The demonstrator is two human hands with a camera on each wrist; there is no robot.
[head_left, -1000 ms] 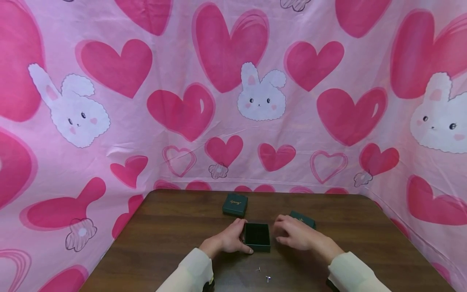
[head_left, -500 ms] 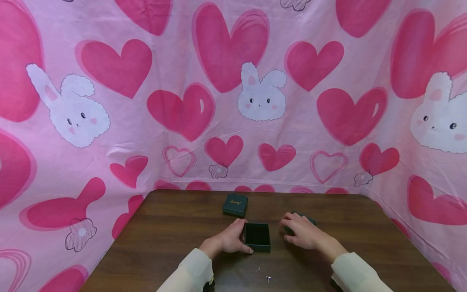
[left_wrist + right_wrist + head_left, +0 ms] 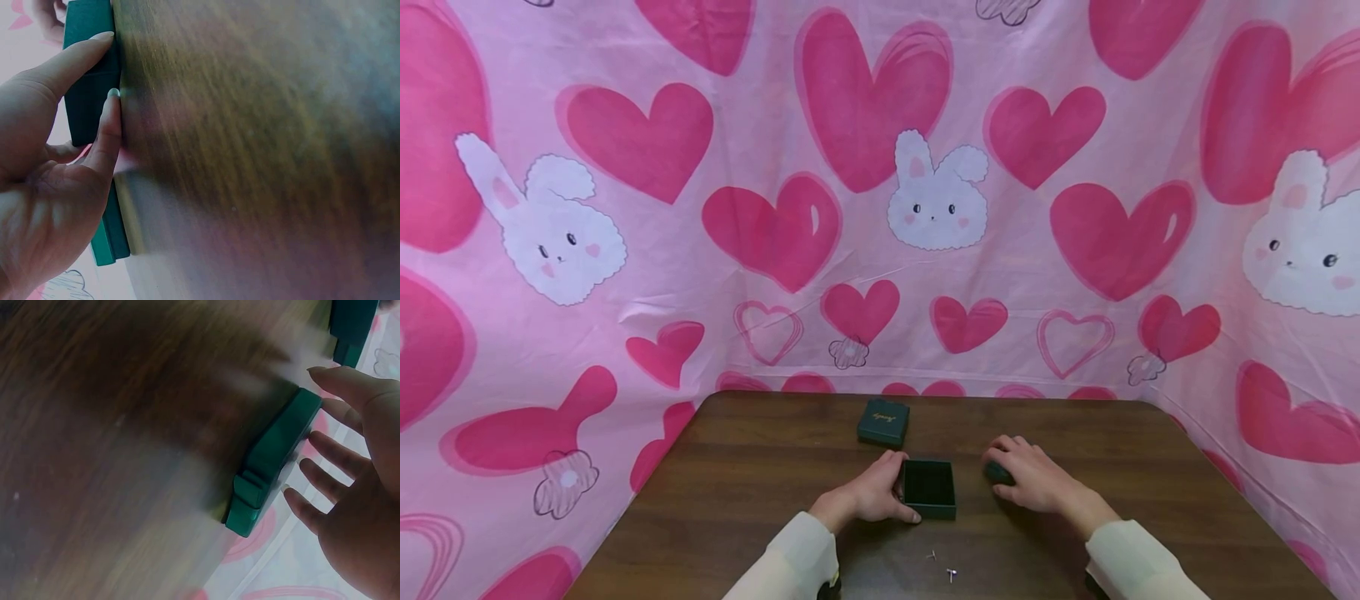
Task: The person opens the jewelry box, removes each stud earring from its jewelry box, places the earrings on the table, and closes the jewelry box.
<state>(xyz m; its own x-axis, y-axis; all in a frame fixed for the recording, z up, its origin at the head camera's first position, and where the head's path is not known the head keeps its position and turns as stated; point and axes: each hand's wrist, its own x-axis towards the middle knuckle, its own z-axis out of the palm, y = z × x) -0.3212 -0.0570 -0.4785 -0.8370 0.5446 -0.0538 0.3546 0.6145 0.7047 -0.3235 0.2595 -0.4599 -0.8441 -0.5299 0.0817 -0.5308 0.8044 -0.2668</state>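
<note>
Near the middle of the table stands an uncovered dark green jewelry box [image 3: 929,490] with a black inside. My left hand [image 3: 867,490] grips its left side, thumb at the front and fingers behind. To the right, my right hand [image 3: 1033,477] reaches over a flat green box lid [image 3: 275,456] with a small bow-like piece on one side. In the right wrist view, the spread fingers are close along this lid; contact is unclear. The hand hides most of it in the head view. Two tiny shiny studs [image 3: 952,575] lie in front of the uncovered box.
Another green box [image 3: 883,422] with gold lettering sits farther back, left of the middle. The brown wooden table [image 3: 745,467] ends at a pink cloth backdrop [image 3: 865,250] with hearts and rabbits.
The right hand has moved rightward, away from the uncovered box and over the lid, covering most of it. The left hand has stayed on the uncovered box.
</note>
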